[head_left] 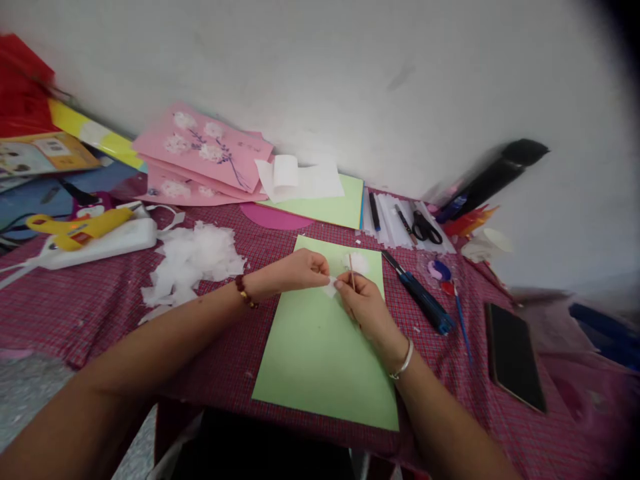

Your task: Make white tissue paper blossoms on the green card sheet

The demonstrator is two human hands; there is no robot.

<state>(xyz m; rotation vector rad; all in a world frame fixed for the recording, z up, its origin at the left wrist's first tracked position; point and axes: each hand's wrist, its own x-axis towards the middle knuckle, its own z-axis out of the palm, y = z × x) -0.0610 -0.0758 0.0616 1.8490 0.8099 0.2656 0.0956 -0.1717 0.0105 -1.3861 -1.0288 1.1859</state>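
Observation:
Over a light green sheet of paper [320,367], my two hands meet at a small piece of white tissue paper [331,287]. My left hand [303,272] pinches one side of it between thumb and fingers. The other side is pinched by my right hand [363,303], which also has a thin brown stick [351,270] standing up between its fingers. Just behind the right hand, a white tuft of tissue [357,263] lies on the sheet's upper part. A loose heap of white tissue pieces [193,260] sits left of the sheet.
A blue utility knife [423,297], scissors [426,228], a paintbrush [463,320] and a dark phone [515,357] lie to the right. To the left is a yellow glue gun [83,229] on a white power strip [110,243]. Pink flower cards [200,150] and a tissue roll [286,175] are near the wall.

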